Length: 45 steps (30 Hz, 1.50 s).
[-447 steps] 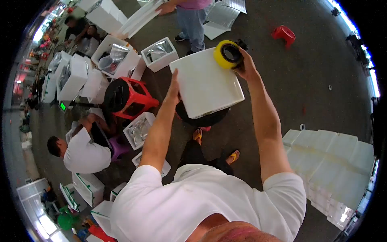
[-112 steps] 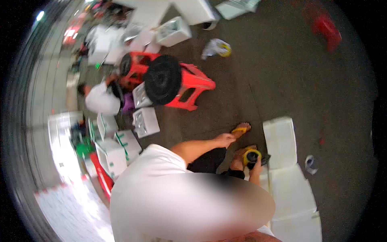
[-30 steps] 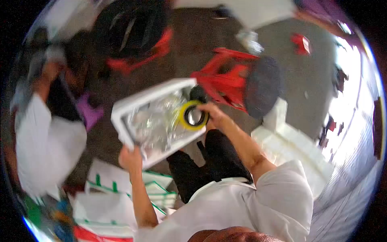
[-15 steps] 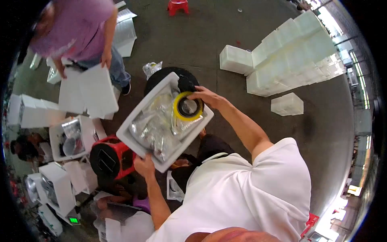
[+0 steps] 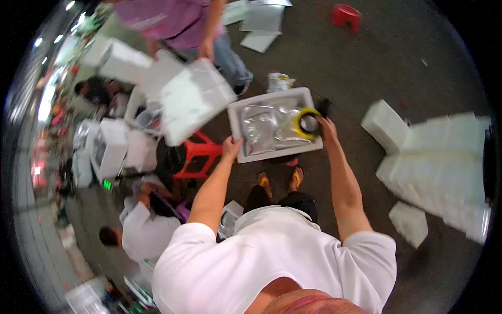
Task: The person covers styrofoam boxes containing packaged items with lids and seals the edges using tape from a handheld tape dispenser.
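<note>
An open white foam box (image 5: 275, 153) with shiny clear plastic packs (image 5: 261, 128) inside is held out before me. My left hand (image 5: 230, 147) grips its left edge near the bottom corner. My right hand (image 5: 327, 131) is at the right side, fingers round a yellow tape roll (image 5: 303, 124) with a black dispenser, which overlaps the box's right end. Whether those fingers also touch the box cannot be told. The stool beneath the box is mostly hidden.
A standing person (image 5: 167, 21) in pink holds white foam panels (image 5: 196, 94) at upper left. A seated person (image 5: 149, 230) is at lower left, near a red stool (image 5: 201, 154). Stacked foam boxes (image 5: 439, 167) fill the right; a small red stool (image 5: 346, 17) stands above.
The view has swung, so the box now appears further right and more level, still between my hands. The person in pink has raised the foam panels, which come closer to the box.
</note>
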Available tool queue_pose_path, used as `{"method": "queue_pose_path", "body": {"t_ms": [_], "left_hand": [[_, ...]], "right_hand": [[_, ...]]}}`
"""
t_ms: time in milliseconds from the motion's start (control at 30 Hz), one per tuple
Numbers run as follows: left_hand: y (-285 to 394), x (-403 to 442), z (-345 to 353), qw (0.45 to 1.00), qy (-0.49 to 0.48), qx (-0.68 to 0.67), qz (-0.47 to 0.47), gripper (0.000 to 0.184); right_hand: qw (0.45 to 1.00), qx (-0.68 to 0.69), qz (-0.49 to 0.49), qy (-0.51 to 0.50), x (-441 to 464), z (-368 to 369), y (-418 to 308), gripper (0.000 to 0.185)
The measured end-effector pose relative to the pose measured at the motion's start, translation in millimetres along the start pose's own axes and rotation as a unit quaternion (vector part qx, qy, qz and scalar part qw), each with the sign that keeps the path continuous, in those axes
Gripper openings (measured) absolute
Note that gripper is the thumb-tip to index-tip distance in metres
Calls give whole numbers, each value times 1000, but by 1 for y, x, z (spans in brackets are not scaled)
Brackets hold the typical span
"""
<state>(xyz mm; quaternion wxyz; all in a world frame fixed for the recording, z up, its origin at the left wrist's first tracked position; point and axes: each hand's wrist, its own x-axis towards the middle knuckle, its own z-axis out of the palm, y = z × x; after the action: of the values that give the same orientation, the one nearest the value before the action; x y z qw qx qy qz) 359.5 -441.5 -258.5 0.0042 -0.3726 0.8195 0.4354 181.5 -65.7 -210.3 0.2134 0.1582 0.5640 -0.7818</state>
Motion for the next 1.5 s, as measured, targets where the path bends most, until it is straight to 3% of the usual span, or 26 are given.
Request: {"method": "queue_pose_path", "body": {"t_ms": [33,67,100,133,200,233,267,300,333,367,433,500,567,667,767,833,900,967,1000,1067,1100,1200,1233,1300,1367,1500], "left_hand": [[-19,-2,11,995,28,-94,11,52],[87,14,38,945,78,-307,-80,48],[157,-2,38,846,120,-499,-146,46],[141,14,23,790,110,-560,-223,40],[140,26,29,788,129,-574,-183,41],[125,6,-5,820,127,-543,-130,44],[94,15,-24,830,133,-521,-148,45],[140,3,-28,856,228,-454,-93,50],[206,78,4,938,125,-315,-68,53],[248,94,12,940,110,-317,-58,57],[219,100,15,966,5,-245,79,55],[173,90,24,971,-159,-168,54,58],[148,66,34,982,-63,-72,161,64],[154,49,41,983,-70,-117,126,57],[188,22,25,967,-62,-218,114,49],[209,2,16,945,-124,-226,199,42],[214,4,30,893,-250,-338,161,38],[231,16,38,915,-198,-263,231,47],[235,33,45,913,-201,-267,233,47],[240,69,69,916,-109,30,385,68],[236,79,80,913,-116,26,389,68],[246,89,79,814,-325,286,388,104],[240,96,90,809,-333,286,392,104],[208,91,111,810,-219,335,429,108],[219,81,103,797,-251,365,411,108],[227,61,83,814,-191,296,461,87]], "right_hand": [[998,32,-8,55,-17,-17,5,22],[998,67,-2,-14,43,-82,-56,23],[987,158,2,-17,53,-123,-79,27],[981,191,-7,-32,30,-130,-83,34],[977,212,13,32,16,-169,-114,35],[970,221,6,101,-41,-160,-82,37],[975,210,-4,69,-81,-154,-64,39],[976,197,13,90,-90,-161,-85,39],[974,205,35,90,-8,-183,-150,39],[972,217,33,83,2,-178,-159,38],[978,208,7,33,-19,-155,-143,36],[982,191,1,4,-33,-124,-128,34],[994,44,45,92,-8,-93,-108,31],[994,-100,41,16,9,-58,-107,33],[963,-223,118,95,12,-65,-106,59],[986,-111,79,92,-5,-131,-107,56],[992,5,5,125,-65,-144,-121,55],[968,59,-44,240,-117,-165,-135,49],[979,91,-83,163,-142,-165,-146,50],[956,124,-155,214,-180,-178,-152,53],[961,166,-148,166,-197,-187,-155,55],[931,156,-207,257,-232,-187,-161,59],[928,156,-207,266,-236,-193,-162,59],[929,157,-188,277,-254,-203,-153,62],[913,132,-180,341,-249,-183,-153,63],[942,135,-155,264,-216,-183,-144,55]]}}
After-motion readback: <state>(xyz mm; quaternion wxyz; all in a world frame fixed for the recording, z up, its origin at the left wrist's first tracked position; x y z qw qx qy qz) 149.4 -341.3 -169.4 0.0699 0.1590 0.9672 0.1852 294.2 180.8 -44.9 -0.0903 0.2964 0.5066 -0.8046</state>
